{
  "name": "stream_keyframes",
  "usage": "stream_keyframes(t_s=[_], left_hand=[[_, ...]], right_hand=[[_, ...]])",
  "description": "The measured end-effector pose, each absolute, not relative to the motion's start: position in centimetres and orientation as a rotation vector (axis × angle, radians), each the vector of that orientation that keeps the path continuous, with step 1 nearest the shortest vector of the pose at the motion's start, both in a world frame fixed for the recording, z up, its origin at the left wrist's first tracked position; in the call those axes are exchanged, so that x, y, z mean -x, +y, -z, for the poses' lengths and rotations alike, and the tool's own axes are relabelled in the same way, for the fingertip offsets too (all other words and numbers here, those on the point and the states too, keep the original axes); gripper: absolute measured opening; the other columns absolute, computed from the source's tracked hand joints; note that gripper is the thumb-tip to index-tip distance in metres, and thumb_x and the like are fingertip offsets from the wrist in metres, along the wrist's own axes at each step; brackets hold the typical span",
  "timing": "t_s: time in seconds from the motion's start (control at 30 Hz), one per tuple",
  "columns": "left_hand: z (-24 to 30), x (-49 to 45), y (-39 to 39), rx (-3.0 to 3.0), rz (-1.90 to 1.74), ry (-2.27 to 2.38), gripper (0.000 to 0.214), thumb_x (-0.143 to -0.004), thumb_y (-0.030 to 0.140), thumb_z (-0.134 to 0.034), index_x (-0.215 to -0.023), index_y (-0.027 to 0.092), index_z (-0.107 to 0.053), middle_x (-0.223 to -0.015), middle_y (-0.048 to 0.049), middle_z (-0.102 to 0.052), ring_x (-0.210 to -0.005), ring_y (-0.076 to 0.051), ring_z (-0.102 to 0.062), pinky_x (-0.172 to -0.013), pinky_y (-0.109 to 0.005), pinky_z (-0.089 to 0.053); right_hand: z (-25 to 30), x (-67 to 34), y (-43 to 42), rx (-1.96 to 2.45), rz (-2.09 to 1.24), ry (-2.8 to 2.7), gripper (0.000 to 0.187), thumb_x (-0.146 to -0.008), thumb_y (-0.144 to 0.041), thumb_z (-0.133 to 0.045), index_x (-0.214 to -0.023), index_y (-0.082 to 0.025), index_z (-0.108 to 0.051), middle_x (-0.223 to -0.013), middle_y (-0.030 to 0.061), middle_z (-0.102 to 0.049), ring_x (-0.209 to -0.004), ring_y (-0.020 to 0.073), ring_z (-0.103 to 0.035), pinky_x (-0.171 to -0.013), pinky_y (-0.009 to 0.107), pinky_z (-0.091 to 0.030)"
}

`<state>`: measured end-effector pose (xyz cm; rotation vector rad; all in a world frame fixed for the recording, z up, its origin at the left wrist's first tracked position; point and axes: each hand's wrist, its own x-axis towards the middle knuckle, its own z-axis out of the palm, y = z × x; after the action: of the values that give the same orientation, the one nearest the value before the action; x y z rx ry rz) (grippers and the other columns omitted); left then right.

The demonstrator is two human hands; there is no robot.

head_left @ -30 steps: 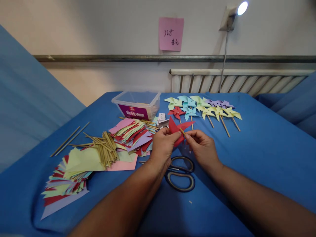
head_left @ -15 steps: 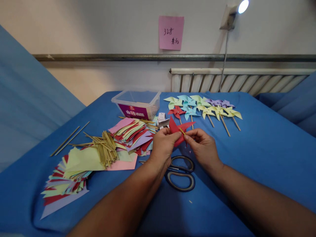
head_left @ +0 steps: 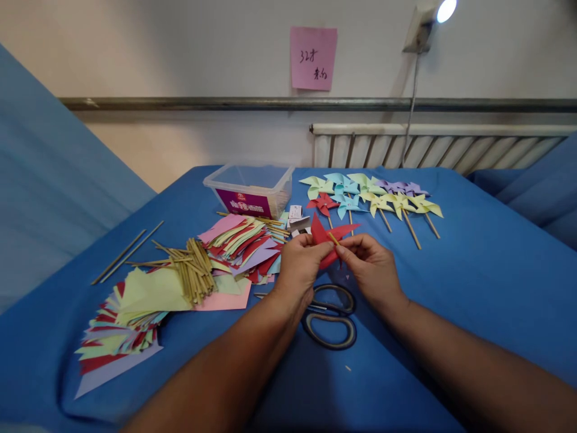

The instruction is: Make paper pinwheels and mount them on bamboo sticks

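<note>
A red paper pinwheel [head_left: 321, 231] is held up over the middle of the table between both hands. My left hand [head_left: 298, 264] is closed on its left side, thumb pressed near the centre. Closed at the pinwheel's right side, my right hand [head_left: 372, 264] pinches with thumb and fingertips by a short thin stick [head_left: 334, 239] that lies across the pinwheel's middle. What else the right fingertips hold is hidden. Below the hands lies a pair of scissors [head_left: 331, 344] with dark handles, its blades partly behind my left wrist.
Finished pinwheels [head_left: 347, 205] in several colours lie at the back right. Stacks of coloured paper [head_left: 243, 240] and a pile of short sticks [head_left: 197, 276] are on the left. Behind them stand a clear plastic box [head_left: 247, 186] and small white boxes [head_left: 296, 212].
Both hands stay in nearly the same place. The red pinwheel has tilted slightly, its tips shifting a little to the right.
</note>
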<state>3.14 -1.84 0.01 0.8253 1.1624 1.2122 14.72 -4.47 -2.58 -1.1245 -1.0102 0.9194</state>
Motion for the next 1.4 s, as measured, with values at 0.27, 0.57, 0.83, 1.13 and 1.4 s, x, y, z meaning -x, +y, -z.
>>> stream_keyframes(t_s=[0.27, 0.57, 0.83, 1.13, 1.4], left_hand=[[-0.07, -3.19, -1.81, -0.809, -1.206, 1.147, 0.020, -0.054, 0.017, -0.078, -0.069, 0.013, -0.065, -0.066, -0.0043, -0.068, -0.056, -0.012, -0.059, -0.054, -0.023, -0.043], [0.14, -3.16, -1.73, -0.796, -1.202, 1.129, 0.020, -0.054, 0.017, -0.077, -0.069, 0.013, -0.066, -0.067, -0.0050, -0.069, -0.058, -0.013, -0.060, -0.056, -0.024, -0.045], [0.08, -3.15, -1.74, -0.790, -1.204, 1.136, 0.020, -0.053, 0.017, -0.078, -0.069, 0.013, -0.066, -0.067, -0.0049, -0.069, -0.057, -0.013, -0.060, -0.056, -0.024, -0.044], [0.27, -3.11, -1.61, -0.778, -1.196, 1.139, 0.021, -0.053, 0.017, -0.077, -0.070, 0.013, -0.065, -0.066, -0.0045, -0.068, -0.057, -0.013, -0.059, -0.055, -0.024, -0.044], [0.14, -3.13, -1.69, -0.769, -1.200, 1.124, 0.021, -0.053, 0.017, -0.078, -0.070, 0.013, -0.066, -0.067, -0.0051, -0.069, -0.058, -0.013, -0.061, -0.057, -0.024, -0.046]], right_hand=[[2.42, -14.70, -4.69, 1.117, -0.938, -1.014, 0.019, -0.073, -0.036, -0.077, -0.077, -0.020, -0.067, -0.070, -0.0008, -0.067, -0.062, 0.0132, -0.057, -0.058, 0.026, -0.044], [2.14, -14.85, -4.58, 1.109, -0.964, -0.997, 0.019, -0.071, -0.035, -0.077, -0.074, -0.020, -0.066, -0.064, -0.0026, -0.064, -0.056, 0.0113, -0.052, -0.054, 0.024, -0.042], [2.60, -14.94, -4.55, 1.126, -0.919, -1.035, 0.017, -0.072, -0.034, -0.077, -0.076, -0.020, -0.069, -0.068, -0.0009, -0.067, -0.061, 0.0130, -0.056, -0.058, 0.025, -0.044], [2.34, -14.84, -4.56, 1.116, -0.922, -1.008, 0.016, -0.071, -0.033, -0.078, -0.075, -0.020, -0.069, -0.068, -0.0013, -0.068, -0.061, 0.0131, -0.057, -0.057, 0.025, -0.045], [2.15, -14.86, -4.64, 1.126, -0.908, -1.025, 0.016, -0.071, -0.033, -0.077, -0.075, -0.020, -0.069, -0.067, -0.0012, -0.067, -0.060, 0.0130, -0.057, -0.056, 0.025, -0.044]])
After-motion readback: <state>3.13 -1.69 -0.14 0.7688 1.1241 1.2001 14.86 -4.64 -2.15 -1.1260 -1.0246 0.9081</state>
